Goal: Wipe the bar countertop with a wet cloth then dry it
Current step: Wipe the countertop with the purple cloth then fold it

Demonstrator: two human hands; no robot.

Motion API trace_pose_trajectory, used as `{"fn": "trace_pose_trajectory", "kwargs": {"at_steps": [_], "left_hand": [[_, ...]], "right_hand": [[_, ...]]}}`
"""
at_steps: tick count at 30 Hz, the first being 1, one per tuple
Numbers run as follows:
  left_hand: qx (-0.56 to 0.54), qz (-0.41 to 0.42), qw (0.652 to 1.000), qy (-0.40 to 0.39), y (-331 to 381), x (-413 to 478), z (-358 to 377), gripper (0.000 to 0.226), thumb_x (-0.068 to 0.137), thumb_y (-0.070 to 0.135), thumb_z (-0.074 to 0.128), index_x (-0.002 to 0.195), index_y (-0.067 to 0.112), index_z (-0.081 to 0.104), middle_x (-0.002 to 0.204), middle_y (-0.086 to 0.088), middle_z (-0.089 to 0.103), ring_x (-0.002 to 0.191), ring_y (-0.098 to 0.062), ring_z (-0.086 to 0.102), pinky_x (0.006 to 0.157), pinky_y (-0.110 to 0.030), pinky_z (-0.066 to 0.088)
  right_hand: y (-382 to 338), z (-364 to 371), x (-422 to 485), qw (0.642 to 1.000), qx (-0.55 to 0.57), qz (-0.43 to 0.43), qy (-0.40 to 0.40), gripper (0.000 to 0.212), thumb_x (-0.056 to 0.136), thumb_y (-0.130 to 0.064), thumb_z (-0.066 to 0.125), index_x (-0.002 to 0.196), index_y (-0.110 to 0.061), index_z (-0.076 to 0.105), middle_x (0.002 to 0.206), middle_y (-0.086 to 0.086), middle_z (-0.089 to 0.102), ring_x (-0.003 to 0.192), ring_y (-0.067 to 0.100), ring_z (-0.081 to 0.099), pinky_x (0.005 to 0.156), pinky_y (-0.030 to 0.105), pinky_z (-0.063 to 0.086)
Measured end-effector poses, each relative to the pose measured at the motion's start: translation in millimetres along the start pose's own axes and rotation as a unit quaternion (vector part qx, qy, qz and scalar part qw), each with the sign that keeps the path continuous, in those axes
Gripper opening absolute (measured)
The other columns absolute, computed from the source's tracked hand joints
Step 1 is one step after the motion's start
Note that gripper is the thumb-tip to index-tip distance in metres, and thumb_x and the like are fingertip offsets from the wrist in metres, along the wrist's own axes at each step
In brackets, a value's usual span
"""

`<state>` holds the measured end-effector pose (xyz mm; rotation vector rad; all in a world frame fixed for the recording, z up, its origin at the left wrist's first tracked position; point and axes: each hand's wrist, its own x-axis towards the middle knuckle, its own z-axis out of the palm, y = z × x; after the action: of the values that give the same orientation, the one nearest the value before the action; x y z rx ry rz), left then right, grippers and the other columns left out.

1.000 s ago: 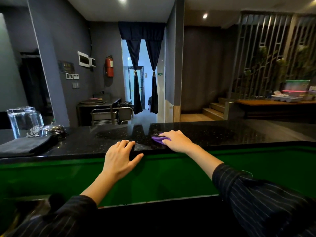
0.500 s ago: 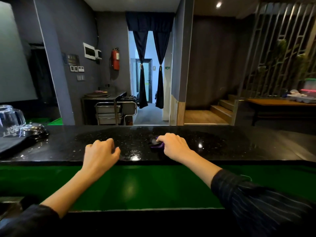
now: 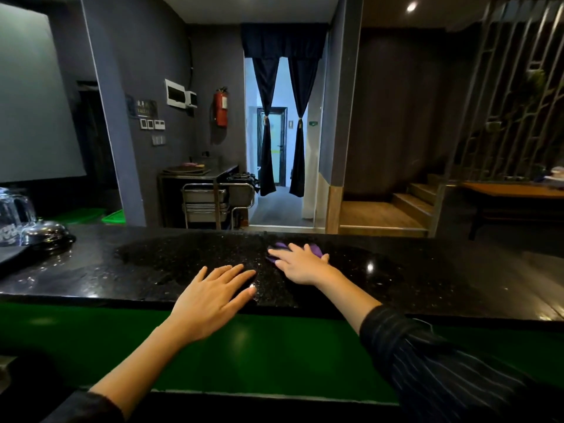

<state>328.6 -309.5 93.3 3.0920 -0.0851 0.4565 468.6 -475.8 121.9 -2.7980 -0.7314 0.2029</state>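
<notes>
head view is showing a person reaching both arms over a black speckled bar countertop [image 3: 158,264]. the right hand [image 3: 300,265] is lying flat on a purple cloth [image 3: 315,248], its fingers straight and spread, pressing the cloth onto the stone toward the far edge of the top. only small bits of the cloth are peeking out on either side of the fingers. the left hand [image 3: 210,297] is resting palm down on the bare stone near the front edge with its fingers straight, grasping nothing. it is lying just beside the right hand and not touching it. a darker, glossy patch is showing on the stone around both hands. a dark striped sleeve [image 3: 442,361] is covering the right forearm. at the far left end of the top a clear glass pitcher [image 3: 15,215] is standing beside a shiny metal dome [image 3: 45,232]. a red fire extinguisher [image 3: 220,107] is hanging on the grey wall beyond the bar.
</notes>
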Motion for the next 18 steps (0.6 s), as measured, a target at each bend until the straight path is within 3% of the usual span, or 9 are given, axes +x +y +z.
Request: {"fn": "trace_pose_trajectory", "kwargs": {"at_steps": [5,11,15,18], "left_hand": [[-0.009,0.009,1.000,0.004,2,2,-1,0.095,0.066,0.076,-0.019,0.146,0.041,0.019,0.156,0.012,0.021,0.144,-0.009,0.016,0.118,-0.041,0.015],[-0.110,0.081,0.991,-0.002,-29,-9,-23,0.082,0.079,0.075,0.009,0.145,0.032,0.029,0.155,0.010,0.025,0.144,-0.005,0.012,0.120,-0.042,0.011],[-0.038,0.047,0.998,0.029,-99,-37,-31,0.081,0.080,0.077,0.006,0.146,0.035,0.027,0.156,0.012,0.021,0.145,-0.006,0.006,0.118,-0.040,0.000],[0.014,0.013,1.000,0.017,-117,-56,-16,0.081,0.080,0.076,-0.004,0.147,0.038,0.022,0.156,0.007,0.024,0.145,-0.012,0.016,0.117,-0.040,0.003]], "right_hand": [[-27,-2,45,0.999,-0.047,0.024,0.013,0.048,0.103,-0.035,0.027,0.150,-0.042,0.021,0.162,0.009,0.013,0.148,0.038,0.007,0.114,0.066,0.005],[-56,10,61,0.991,0.043,-0.128,-0.003,0.045,0.101,-0.019,0.039,0.143,-0.034,0.043,0.157,0.000,0.032,0.146,0.023,0.027,0.121,0.038,0.016],[-42,9,80,0.999,0.024,-0.039,0.023,0.046,0.101,-0.031,0.035,0.146,-0.041,0.034,0.159,0.004,0.029,0.144,0.028,0.029,0.118,0.049,0.022],[-62,11,92,1.000,-0.022,0.014,0.017,0.047,0.103,-0.034,0.028,0.149,-0.040,0.026,0.161,0.006,0.020,0.147,0.033,0.020,0.118,0.054,0.015]]}}
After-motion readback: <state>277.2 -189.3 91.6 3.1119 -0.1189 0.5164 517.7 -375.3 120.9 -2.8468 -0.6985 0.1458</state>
